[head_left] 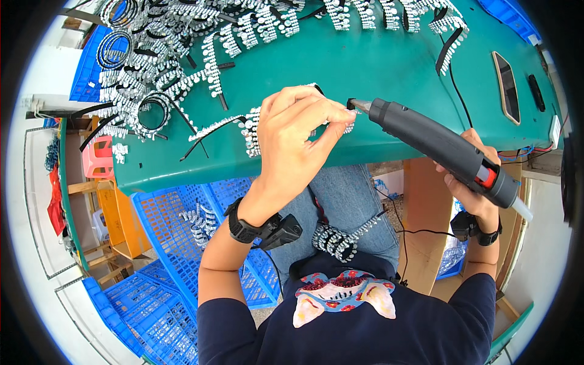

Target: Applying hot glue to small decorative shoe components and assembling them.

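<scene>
Over the near edge of the green table, my left hand (298,131) pinches the end of a coiled strip of silvery beaded trim (250,135) with black backing. The strip runs behind my fingers and trails out to the left. My right hand (469,193) grips a black glue gun (426,131) by its handle. Its metal nozzle (361,105) points left and meets a small black end at my left fingertips; whether they touch I cannot tell. A whitish glue stick (522,208) juts from the gun's back.
Many coiled beaded strips (146,67) are heaped at the table's far left, with a row (365,15) along the back. A phone (506,88) lies at right. Another coil (337,241) rests on my lap. Blue crates (176,228) stand below left; a black cable (456,91) crosses the table.
</scene>
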Motion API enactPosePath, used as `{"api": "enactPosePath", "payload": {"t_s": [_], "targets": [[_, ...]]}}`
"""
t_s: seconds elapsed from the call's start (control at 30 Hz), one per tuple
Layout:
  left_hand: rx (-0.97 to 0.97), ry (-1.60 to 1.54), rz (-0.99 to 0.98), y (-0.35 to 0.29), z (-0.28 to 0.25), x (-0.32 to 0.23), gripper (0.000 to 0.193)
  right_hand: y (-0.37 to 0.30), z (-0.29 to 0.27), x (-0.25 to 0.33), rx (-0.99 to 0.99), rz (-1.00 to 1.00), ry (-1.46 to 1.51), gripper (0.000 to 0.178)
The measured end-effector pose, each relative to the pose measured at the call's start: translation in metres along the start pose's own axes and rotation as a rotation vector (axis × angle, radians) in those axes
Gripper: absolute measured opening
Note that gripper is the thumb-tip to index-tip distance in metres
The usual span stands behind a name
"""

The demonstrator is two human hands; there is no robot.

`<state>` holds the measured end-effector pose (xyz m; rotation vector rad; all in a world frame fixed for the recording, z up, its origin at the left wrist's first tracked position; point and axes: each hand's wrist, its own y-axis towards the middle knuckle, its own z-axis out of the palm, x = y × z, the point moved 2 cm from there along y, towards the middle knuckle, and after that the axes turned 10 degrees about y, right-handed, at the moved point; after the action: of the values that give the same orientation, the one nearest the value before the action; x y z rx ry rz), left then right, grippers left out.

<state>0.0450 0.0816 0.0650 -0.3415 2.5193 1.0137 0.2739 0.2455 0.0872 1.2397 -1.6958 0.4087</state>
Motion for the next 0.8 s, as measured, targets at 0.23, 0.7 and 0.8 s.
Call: {"api": "enactPosePath", "payload": {"t_s": [0.23, 0.7, 0.8], "targets": [[0.050, -0.001, -0.063, 0.002, -0.002, 0.001, 0.013, -0.006, 0.003, 0.009, -0.068, -0.149, -0.286, 0.030], [0.254, -0.252, -0.426, 0.013, -0.015, 0.002, 0.020, -0.006, -0.002, -0.011, -0.192, -0.041, -0.169, 0.036], [0.246, -0.236, -0.440, 0.015, -0.016, -0.002, 0.016, -0.006, -0.005, -0.008, -0.176, -0.048, -0.173, 0.037]]}}
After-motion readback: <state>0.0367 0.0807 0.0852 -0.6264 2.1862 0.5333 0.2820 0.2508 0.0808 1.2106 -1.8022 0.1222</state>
